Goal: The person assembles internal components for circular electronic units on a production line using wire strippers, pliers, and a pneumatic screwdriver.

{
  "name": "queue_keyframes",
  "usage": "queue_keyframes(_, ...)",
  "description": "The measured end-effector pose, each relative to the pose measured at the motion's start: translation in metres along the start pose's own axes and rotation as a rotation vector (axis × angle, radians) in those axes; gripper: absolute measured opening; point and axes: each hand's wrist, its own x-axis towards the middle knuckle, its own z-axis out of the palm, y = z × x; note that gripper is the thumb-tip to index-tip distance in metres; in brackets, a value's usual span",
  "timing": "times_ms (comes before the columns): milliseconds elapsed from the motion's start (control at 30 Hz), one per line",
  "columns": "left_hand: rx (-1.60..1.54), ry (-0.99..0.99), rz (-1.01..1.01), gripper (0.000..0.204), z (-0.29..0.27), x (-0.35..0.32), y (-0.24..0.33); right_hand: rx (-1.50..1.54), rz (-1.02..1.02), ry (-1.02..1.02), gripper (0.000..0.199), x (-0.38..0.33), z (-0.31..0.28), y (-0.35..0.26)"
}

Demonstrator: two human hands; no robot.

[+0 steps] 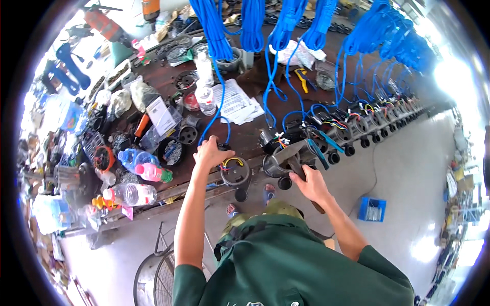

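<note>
My left hand (210, 154) is at the back of a grey round motor housing (235, 173), thumb and fingers around its dark rear part. Yellow and red wires show inside this housing, and a blue cable (222, 97) runs down to it. In my right hand (312, 186) is a hammer (289, 153), gripped by its dark handle. Its tapered metal head lies over the neighbouring grey housing (271, 166), from which coloured wires rise. Whether the head touches that housing I cannot tell. Blue-handled pliers (317, 152) lie just right of the hammer head.
A row of similar housings (375, 120) lines the bench edge to the right. Coiled blue cables (288, 23) hang above. Bottles (133, 195), papers (236, 102) and a yellow-handled tool (302, 80) lie on the bench (247, 135). A fan (153, 278) and a blue crate (372, 209) stand on the floor.
</note>
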Motion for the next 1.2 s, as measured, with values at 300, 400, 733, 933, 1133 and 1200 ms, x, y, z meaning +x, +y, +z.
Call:
queue_keyframes(300, -0.859, 0.288, -0.011, 0.048, -0.026, -0.018, -0.046, -0.228, -0.123, 0.12, 0.062, -0.005, 0.006, 0.022)
queue_keyframes(400, -1.061, 0.357, -0.104, 0.054, -0.049, -0.068, 0.006, -0.231, -0.308, 0.197, 0.061, -0.004, -0.021, -0.008)
queue_keyframes(733, -1.619, 0.257, -0.32, 0.025, 0.018, -0.11, -0.008, 0.104, -0.77, -0.043, 0.032, 0.074, 0.019, -0.113)
queue_keyframes(933, -1.16, 0.177, -0.053, 0.022, 0.01, -0.105, -0.035, -0.038, -0.996, -0.04, 0.024, 0.106, 0.084, -0.152)
queue_keyframes(1133, -0.904, 0.035, -0.142, 0.028, -0.033, -0.099, -0.031, 0.356, -0.411, -0.216, 0.02, 0.117, 0.091, -0.148)
queue_keyframes(1200, -0.671, 0.128, 0.049, 0.041, -0.032, -0.094, -0.039, 0.58, -0.232, -0.33, 0.021, 0.118, 0.094, -0.144)
